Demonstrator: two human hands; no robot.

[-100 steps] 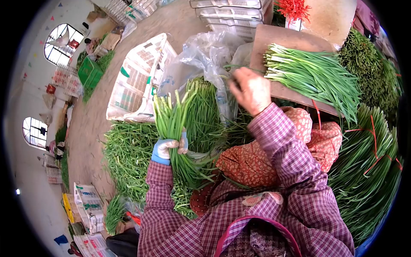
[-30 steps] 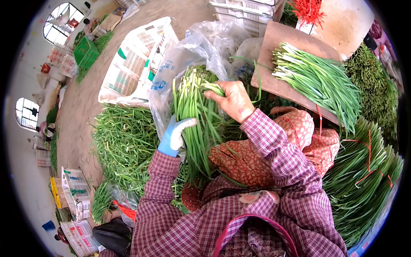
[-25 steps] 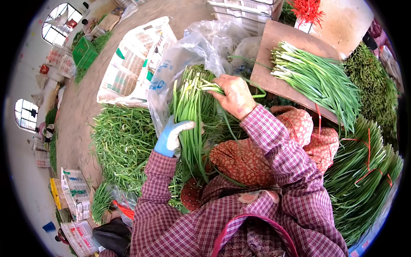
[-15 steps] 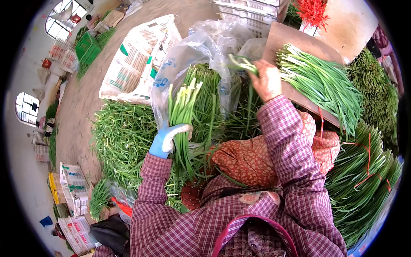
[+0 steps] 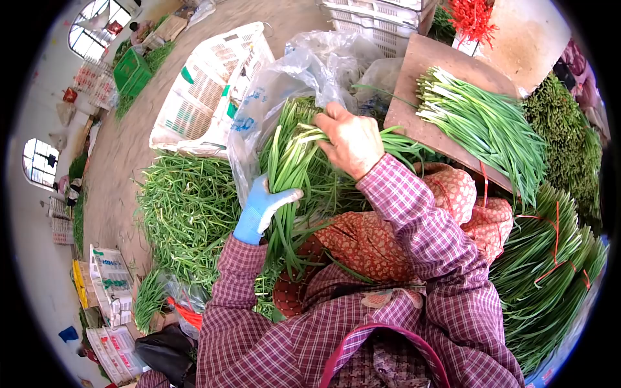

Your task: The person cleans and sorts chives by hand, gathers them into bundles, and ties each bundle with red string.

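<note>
My left hand (image 5: 265,205), in a blue and white glove, is wrapped round an upright bunch of garlic chives (image 5: 284,165). The thumb lies across the front of the stalks. My right hand (image 5: 352,139), bare, is closed at the pale upper ends of this bunch, with a few chives in its fingers. Green leaves (image 5: 404,143) trail out to the right behind that hand. Its fingertips are partly hidden, so I cannot tell exactly how many stalks they grip. Behind both hands stands an open clear plastic bag (image 5: 249,119) with more chives.
A sorted pile of chives (image 5: 482,119) lies on a brown board (image 5: 404,103) at the right. Tied bundles (image 5: 550,278) are below it. Loose chives (image 5: 184,213) heap at the left, under a white crate (image 5: 213,84). Red ties (image 5: 472,19) hang at the top right.
My right hand has moved left and down from beside the board to the top of the bunch. My left hand still grips the bunch and has shifted slightly right.
</note>
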